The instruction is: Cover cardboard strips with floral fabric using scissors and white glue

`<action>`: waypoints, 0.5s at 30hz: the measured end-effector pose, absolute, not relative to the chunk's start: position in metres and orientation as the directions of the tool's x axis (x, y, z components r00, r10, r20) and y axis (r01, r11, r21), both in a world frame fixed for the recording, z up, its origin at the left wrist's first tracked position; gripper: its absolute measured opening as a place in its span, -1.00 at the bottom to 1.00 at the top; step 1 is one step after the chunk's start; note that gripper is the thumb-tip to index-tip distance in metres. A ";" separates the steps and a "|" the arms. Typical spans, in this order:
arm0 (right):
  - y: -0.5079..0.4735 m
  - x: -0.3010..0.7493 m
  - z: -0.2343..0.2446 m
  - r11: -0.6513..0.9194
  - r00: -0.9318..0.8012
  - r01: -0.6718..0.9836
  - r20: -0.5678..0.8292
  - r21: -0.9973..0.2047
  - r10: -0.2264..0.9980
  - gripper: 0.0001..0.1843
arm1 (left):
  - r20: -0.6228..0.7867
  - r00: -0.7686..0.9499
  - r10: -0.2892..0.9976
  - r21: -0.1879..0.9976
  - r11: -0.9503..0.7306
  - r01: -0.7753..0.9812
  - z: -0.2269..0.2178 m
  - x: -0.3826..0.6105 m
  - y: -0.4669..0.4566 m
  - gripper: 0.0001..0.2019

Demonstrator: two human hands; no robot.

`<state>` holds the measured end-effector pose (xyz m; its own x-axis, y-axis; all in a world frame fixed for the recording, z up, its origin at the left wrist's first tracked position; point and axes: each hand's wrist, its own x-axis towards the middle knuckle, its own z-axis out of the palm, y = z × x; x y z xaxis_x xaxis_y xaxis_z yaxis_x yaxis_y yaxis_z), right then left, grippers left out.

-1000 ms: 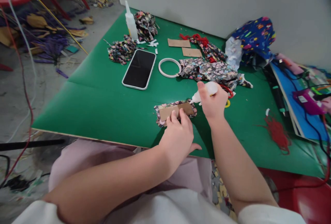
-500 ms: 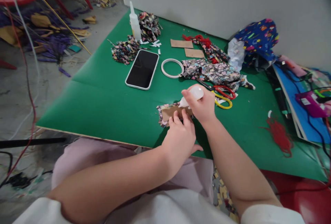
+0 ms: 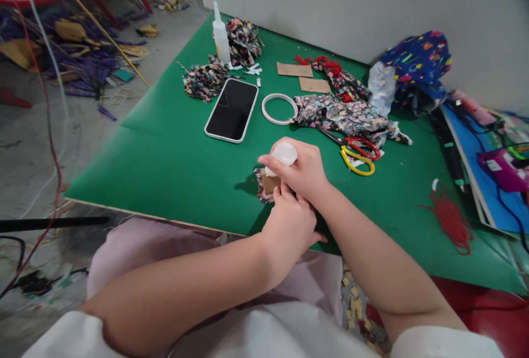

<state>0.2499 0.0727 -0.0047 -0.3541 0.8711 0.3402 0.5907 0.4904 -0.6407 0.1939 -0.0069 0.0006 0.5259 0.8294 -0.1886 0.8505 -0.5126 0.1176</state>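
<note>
Cardboard strip (image 3: 270,184) lies on a patterned fabric piece (image 3: 259,186) close to the near edge of the green bench (image 3: 173,154), partly covered by both hands. The left hand (image 3: 291,217) rests its fingers, stretched out, on the strip with the thumb spread aside, gripping nothing. The right hand (image 3: 306,168) has its fingers curled closed around a white bottle (image 3: 285,154), base upward; whether the nozzle touches the strip is hidden. From the strip, a phone (image 3: 232,110) lies at eleven o'clock, a white ring (image 3: 279,122) at twelve, scissors (image 3: 344,142) at two, red thread (image 3: 450,220) at three.
</note>
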 end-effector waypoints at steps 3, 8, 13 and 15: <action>0.074 0.244 -0.005 0.521 -0.401 0.570 0.338 -0.635 0.851 -0.54 | -0.171 0.527 0.833 0.105 -0.516 0.850 -0.002 0.193 -0.009 -0.35; 0.071 0.241 -0.002 0.538 -0.413 0.521 0.356 -0.663 0.838 -0.56 | -0.172 0.533 0.829 0.084 -0.526 0.846 -0.002 0.192 -0.010 -0.35; 0.071 0.251 0.000 0.420 -0.154 0.563 0.409 -0.712 0.900 -0.56 | -0.173 0.518 0.837 0.105 -0.508 0.855 0.000 0.193 -0.007 -0.22; 0.073 0.256 -0.001 0.408 -0.108 0.585 0.431 -0.701 0.896 -0.56 | -0.177 0.503 0.846 0.098 -0.494 0.864 0.001 0.194 -0.007 -0.17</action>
